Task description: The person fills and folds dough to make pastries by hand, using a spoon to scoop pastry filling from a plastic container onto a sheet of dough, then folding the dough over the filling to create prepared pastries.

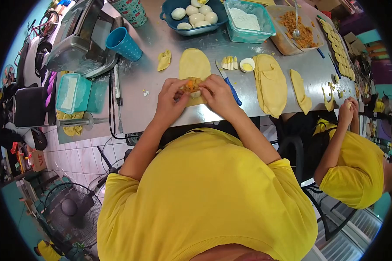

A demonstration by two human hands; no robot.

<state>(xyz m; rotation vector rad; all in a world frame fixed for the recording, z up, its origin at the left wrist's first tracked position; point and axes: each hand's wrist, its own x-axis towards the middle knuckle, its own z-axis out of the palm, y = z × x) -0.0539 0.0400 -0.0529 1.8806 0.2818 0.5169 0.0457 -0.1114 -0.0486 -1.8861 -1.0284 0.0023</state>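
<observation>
An oval sheet of yellow dough (195, 64) lies on the metal table in front of me, with a mound of orange-brown filling (191, 84) on its nearer part. My left hand (171, 99) has its fingers curled on the left side of the filling and the dough's edge. From the other side, my right hand (218, 96) pinches the dough at the filling's right. A pale piece, perhaps egg, shows just below the filling between the fingertips. Beside my right hand lies a blue-handled knife (233, 92). Egg slices (229, 63) and a cut egg half (247, 65) sit just beyond it.
Stacked dough sheets (271, 86) and a dough strip (300, 92) lie to the right. Behind stand a bowl of boiled eggs (195, 31), a flour tub (250, 36) and a filling container (283, 45). A blue cup (124, 44) and dough roller (80, 43) stand left. A co-worker (353, 156) sits right.
</observation>
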